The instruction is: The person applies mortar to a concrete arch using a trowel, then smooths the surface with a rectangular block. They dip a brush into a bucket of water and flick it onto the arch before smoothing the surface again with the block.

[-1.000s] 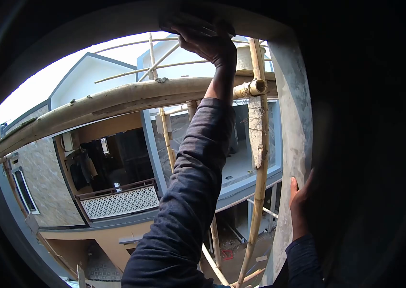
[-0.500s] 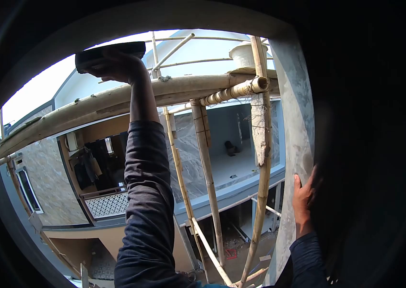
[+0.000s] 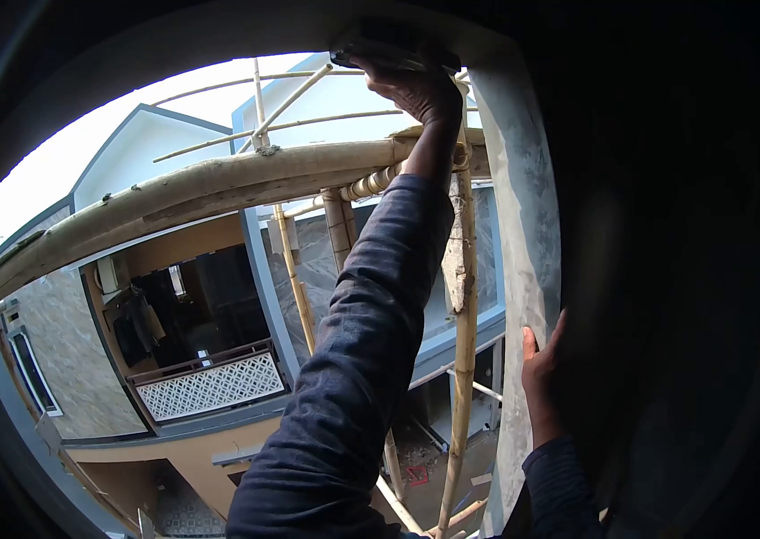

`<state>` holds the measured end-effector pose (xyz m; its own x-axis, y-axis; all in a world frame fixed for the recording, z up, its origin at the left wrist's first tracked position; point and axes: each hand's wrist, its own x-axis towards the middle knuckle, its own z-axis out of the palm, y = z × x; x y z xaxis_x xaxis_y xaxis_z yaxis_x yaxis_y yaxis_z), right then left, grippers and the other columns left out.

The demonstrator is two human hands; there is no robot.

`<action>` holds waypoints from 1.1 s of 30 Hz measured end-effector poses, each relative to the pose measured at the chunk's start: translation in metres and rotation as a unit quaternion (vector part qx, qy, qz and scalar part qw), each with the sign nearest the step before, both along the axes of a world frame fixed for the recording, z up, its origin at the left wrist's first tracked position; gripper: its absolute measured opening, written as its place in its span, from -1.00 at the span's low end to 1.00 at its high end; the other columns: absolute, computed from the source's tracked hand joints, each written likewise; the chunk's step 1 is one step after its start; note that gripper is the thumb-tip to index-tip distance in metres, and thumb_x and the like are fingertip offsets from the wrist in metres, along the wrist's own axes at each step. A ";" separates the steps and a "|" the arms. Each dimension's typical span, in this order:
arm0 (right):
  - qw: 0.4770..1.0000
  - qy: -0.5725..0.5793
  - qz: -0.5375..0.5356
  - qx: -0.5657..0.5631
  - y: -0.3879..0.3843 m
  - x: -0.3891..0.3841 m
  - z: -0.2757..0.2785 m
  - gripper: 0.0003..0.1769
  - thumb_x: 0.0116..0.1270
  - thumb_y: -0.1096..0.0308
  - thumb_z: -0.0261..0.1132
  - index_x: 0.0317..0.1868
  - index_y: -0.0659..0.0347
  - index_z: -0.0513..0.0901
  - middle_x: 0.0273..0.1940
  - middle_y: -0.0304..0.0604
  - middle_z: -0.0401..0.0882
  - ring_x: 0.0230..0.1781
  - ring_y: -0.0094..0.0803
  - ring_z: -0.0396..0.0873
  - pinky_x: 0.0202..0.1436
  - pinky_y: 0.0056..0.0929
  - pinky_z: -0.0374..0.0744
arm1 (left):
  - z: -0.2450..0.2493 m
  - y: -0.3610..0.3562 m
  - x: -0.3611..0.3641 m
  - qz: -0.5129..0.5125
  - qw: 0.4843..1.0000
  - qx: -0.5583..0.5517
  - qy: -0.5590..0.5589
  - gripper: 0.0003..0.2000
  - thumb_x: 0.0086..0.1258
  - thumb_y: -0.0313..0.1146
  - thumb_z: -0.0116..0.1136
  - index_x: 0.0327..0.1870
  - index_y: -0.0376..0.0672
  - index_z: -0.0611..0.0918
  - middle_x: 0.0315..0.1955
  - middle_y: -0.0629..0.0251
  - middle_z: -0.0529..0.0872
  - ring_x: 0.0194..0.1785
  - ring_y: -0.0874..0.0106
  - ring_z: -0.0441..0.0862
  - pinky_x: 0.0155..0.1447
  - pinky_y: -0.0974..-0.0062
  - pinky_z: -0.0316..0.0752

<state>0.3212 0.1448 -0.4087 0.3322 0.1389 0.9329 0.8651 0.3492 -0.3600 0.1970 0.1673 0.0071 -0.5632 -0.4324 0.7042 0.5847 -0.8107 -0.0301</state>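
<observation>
Dark block-like hand tool [image 3: 393, 43], one: upper centre of the frame, at the shaded upper edge [image 3: 245, 40] of a wall opening. Its finer detail, and whether it touches that edge, cannot be made out in the shadow.

Left hand [image 3: 418, 90]: raised at upper centre, closed around the tool from below, wrist bent. Dark blue sleeve [image 3: 344, 359], creased, running from bottom centre up to the wrist.

Right hand [image 3: 539, 366]: right of centre, opened out against the grey jamb [image 3: 516, 207], thumb pointing up and apart from the fingers; fingers partly lost in shade; no item seen in it.

Seen through the opening: thick bamboo pole [image 3: 245, 171], slanting from left edge to upper centre and passing behind the left arm; upright bamboo pole [image 3: 462, 386], right of centre, with a rough-ended board [image 3: 456, 242] against its upper part.

Background: facing house with gabled walls, upper left; balcony with white lattice railing [image 3: 214, 388], left of centre; hanging clothes [image 3: 137, 325] above the railing's left end; narrow window [image 3: 33, 373] at lower left; red object [image 3: 417, 474] on the ground, lower centre.
</observation>
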 end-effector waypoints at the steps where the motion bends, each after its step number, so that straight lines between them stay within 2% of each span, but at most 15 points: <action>1: 1.000 0.011 0.015 0.006 0.007 -0.001 -0.003 -0.13 0.19 0.19 0.46 0.41 0.34 0.26 0.31 0.29 0.33 0.36 0.17 0.31 0.44 -0.04 0.25 | -0.007 0.011 0.019 0.009 0.999 -0.028 0.015 0.05 0.25 0.17 0.23 0.56 -0.01 -0.21 0.14 -0.20 0.21 0.33 -0.13 0.24 0.37 -0.14 0.19; 4: 0.999 0.011 0.038 0.017 0.003 0.003 -0.002 -0.13 0.18 0.20 0.47 0.41 0.33 0.26 0.30 0.28 0.35 0.34 0.17 0.32 0.43 -0.05 0.26 | -0.036 0.011 0.036 -0.083 0.996 -0.032 0.017 0.00 0.27 0.08 0.27 0.55 0.02 -0.16 0.21 -0.23 0.19 0.38 -0.08 0.20 0.40 -0.13 0.12; 9: 0.999 0.034 0.006 -0.025 0.012 0.000 -0.009 -0.14 0.21 0.05 0.43 0.42 0.21 0.29 0.26 0.29 0.35 0.27 0.23 0.37 0.35 -0.01 0.36 | -0.021 -0.062 -0.075 -0.068 0.958 0.224 0.164 -0.03 0.33 0.01 0.25 0.53 0.07 -0.24 0.40 -0.08 0.01 0.46 0.01 0.12 0.55 0.00 0.07; 12: 1.000 0.028 -0.005 0.012 0.013 -0.003 -0.009 -0.13 0.21 0.04 0.43 0.44 0.17 0.27 0.24 0.30 0.35 0.22 0.24 0.41 0.29 0.01 0.40 | 0.017 -0.107 -0.143 0.061 0.982 0.176 0.005 0.01 0.30 0.24 0.14 0.51 -0.06 -0.22 0.32 -0.21 0.05 0.39 -0.04 0.25 0.36 -0.06 0.43; 15: 0.997 0.062 0.036 -0.036 0.012 -0.005 -0.007 -0.15 0.20 0.06 0.44 0.42 0.20 0.30 0.22 0.30 0.37 0.20 0.23 0.42 0.27 0.02 0.43 | 0.040 -0.113 -0.138 0.165 0.967 0.173 -0.094 0.04 0.25 0.42 -0.01 0.52 -0.10 -0.17 0.27 -0.25 0.13 0.35 -0.06 0.29 0.34 -0.12 0.41; 17: 0.998 0.045 0.050 0.009 0.017 -0.003 -0.011 -0.16 0.19 0.07 0.45 0.40 0.23 0.32 0.20 0.30 0.40 0.21 0.22 0.43 0.27 0.01 0.43 | 0.044 -0.094 -0.106 0.055 0.982 0.134 -0.123 0.02 0.25 0.37 0.05 0.53 -0.02 -0.18 0.31 -0.33 0.10 0.36 -0.18 0.26 0.41 -0.23 0.22; 20: 0.999 -0.009 -0.019 0.029 0.003 0.004 -0.002 -0.14 0.16 0.06 0.46 0.38 0.27 0.33 0.19 0.30 0.42 0.22 0.19 0.43 0.29 -0.01 0.42 | 0.041 -0.030 -0.042 0.058 0.988 0.068 -0.122 0.08 0.21 0.38 0.11 0.51 -0.09 -0.20 0.34 -0.32 0.08 0.37 -0.18 0.24 0.41 -0.18 0.27; 22: 1.000 0.010 -0.003 0.003 0.002 0.003 -0.002 -0.13 0.17 0.05 0.46 0.40 0.24 0.32 0.19 0.31 0.42 0.22 0.20 0.43 0.30 0.00 0.41 | 0.012 -0.026 0.029 -0.112 0.992 0.062 -0.022 0.09 0.11 0.22 0.36 0.48 -0.05 -0.12 0.36 -0.23 0.06 0.40 -0.10 0.20 0.48 -0.12 0.18; 23: 0.999 0.029 0.020 -0.025 0.002 0.001 -0.003 -0.12 0.17 0.03 0.45 0.42 0.20 0.30 0.19 0.31 0.42 0.21 0.21 0.43 0.30 0.02 0.40 | 0.019 -0.007 0.049 -0.105 0.988 0.117 0.002 0.11 0.11 0.20 0.38 0.48 -0.04 -0.16 0.39 -0.21 0.00 0.42 -0.08 0.18 0.51 -0.06 0.16; 24: 0.999 0.029 0.019 -0.025 0.004 0.000 -0.004 -0.12 0.17 0.03 0.45 0.42 0.20 0.30 0.19 0.31 0.42 0.21 0.21 0.43 0.30 0.02 0.40 | 0.019 -0.006 0.079 -0.024 0.995 0.049 -0.081 -0.22 0.46 0.07 0.04 0.52 -0.06 -0.05 0.35 -0.06 0.20 0.41 0.04 0.25 0.41 -0.08 0.30; 25: 0.998 0.041 0.003 -0.037 0.007 -0.002 -0.006 -0.12 0.19 0.03 0.44 0.43 0.15 0.29 0.20 0.30 0.40 0.21 0.21 0.42 0.30 0.03 0.40 | 0.018 -0.019 0.088 -0.094 0.992 0.008 -0.083 -0.09 0.38 0.19 0.07 0.51 -0.17 -0.11 0.36 -0.25 0.15 0.44 -0.06 0.17 0.42 -0.07 0.26; 26: 0.997 0.053 -0.010 -0.052 0.009 -0.004 -0.009 -0.13 0.20 0.03 0.43 0.45 0.10 0.27 0.22 0.29 0.39 0.21 0.21 0.42 0.31 0.03 0.40 | 0.014 -0.027 0.091 -0.162 0.982 -0.035 -0.085 0.05 0.30 0.30 0.10 0.50 -0.28 -0.17 0.37 -0.43 0.10 0.48 -0.16 0.10 0.43 -0.06 0.21; 29: 0.996 0.061 0.071 0.001 0.020 -0.001 -0.014 -0.14 0.23 0.01 0.41 0.48 -0.02 0.24 0.25 0.28 0.35 0.24 0.21 0.40 0.30 0.04 0.41 | 0.038 -0.023 0.074 -0.147 0.978 0.023 -0.148 -0.02 0.38 0.23 0.02 0.46 -0.32 -0.22 0.27 -0.52 0.19 0.38 -0.20 0.26 0.38 -0.02 0.32; 31: 0.993 0.078 0.084 -0.033 0.018 -0.003 -0.012 -0.14 0.24 0.01 0.39 0.49 -0.04 0.22 0.27 0.28 0.33 0.25 0.21 0.38 0.29 0.04 0.42 | 0.023 -0.084 0.043 -0.264 0.956 -0.023 -0.129 -0.04 0.38 0.24 0.03 0.42 -0.37 -0.15 0.25 -0.50 0.23 0.28 -0.21 0.40 0.31 -0.03 0.41; 33: 0.988 0.093 0.096 -0.072 0.011 -0.002 -0.012 -0.13 0.26 0.01 0.38 0.50 -0.07 0.19 0.28 0.28 0.31 0.26 0.22 0.37 0.29 0.05 0.42 | 0.032 -0.125 -0.004 -0.242 0.964 0.014 -0.105 -0.03 0.37 0.25 0.03 0.42 -0.37 -0.15 0.25 -0.46 0.26 0.26 -0.19 0.42 0.29 -0.01 0.43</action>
